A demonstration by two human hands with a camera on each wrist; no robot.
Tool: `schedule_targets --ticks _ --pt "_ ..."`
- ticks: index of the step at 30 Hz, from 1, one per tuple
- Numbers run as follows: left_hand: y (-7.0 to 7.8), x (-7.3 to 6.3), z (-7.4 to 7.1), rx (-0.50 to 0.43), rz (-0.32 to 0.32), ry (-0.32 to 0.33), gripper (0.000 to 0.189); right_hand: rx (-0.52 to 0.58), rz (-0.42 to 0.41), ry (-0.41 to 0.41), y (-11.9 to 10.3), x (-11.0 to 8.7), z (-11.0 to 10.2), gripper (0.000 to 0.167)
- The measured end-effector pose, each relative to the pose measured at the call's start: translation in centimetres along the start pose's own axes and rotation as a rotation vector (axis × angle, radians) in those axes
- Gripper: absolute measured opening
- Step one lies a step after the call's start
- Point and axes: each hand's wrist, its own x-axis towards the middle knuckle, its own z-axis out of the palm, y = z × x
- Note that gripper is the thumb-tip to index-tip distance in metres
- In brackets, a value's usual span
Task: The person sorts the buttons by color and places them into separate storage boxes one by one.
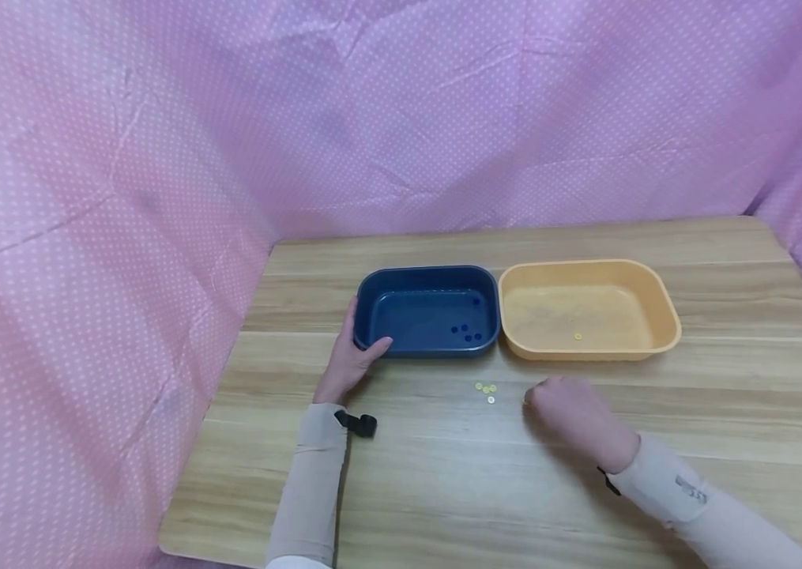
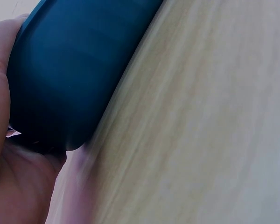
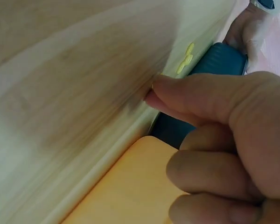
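Note:
My left hand (image 1: 349, 359) grips the left end of a dark blue plastic bin (image 1: 427, 352), thumb over the near rim and fingers along the outside. The left wrist view shows the bin's outer wall (image 2: 79, 70) against that hand. Several blue buttons (image 1: 468, 337) lie inside at the right. Over the table, in front of the orange-yellow bin (image 1: 589, 355), my right hand (image 1: 578, 415) pinches a small yellow button between thumb and forefinger; only a sliver of it shows. To the left of this hand lie several yellow buttons (image 1: 487, 390). One yellow button (image 1: 577, 337) sits in the orange-yellow bin.
Both bins stand side by side on a wood-grain table (image 1: 415, 490), their ends nearly touching. A pink dotted cloth (image 1: 443, 118) hangs behind the table and along its sides. A black strap mount (image 1: 358, 423) sits at the left wrist.

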Motion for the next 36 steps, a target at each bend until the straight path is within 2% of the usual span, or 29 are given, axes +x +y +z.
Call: schedule_targets --ticks 5,9,10,19,26,30,36 --pt "0.8 -0.2 -0.1 -0.006 -0.006 -0.003 0.098 -0.125 -0.059 0.040 -0.9 0.0 0.4 0.017" --pt "0.8 -0.2 -0.2 -0.015 -0.014 -0.004 0.098 -0.176 -0.101 0.067 -1.6 0.3 0.7 0.018" --pt "0.2 0.0 -0.1 -0.018 -0.007 0.003 0.098 -0.191 -0.107 0.072 -1.8 0.3 0.8 0.019" --pt "0.3 -0.1 -0.2 -0.013 0.007 0.001 0.098 -0.250 -0.138 0.043 -3.3 0.8 0.6 0.020" --pt "0.3 -0.2 -0.1 -0.014 -0.010 0.007 0.098 -0.301 -0.141 0.014 -3.6 1.1 0.8 0.019" --pt "0.3 -0.2 -0.2 -0.011 -0.010 -0.003 0.098 -0.286 -0.146 0.009 -3.5 1.2 0.8 0.018" --pt "0.4 -0.2 -0.2 -0.023 -0.015 -0.018 0.098 -0.172 -0.124 0.054 -2.8 1.0 0.6 0.020"
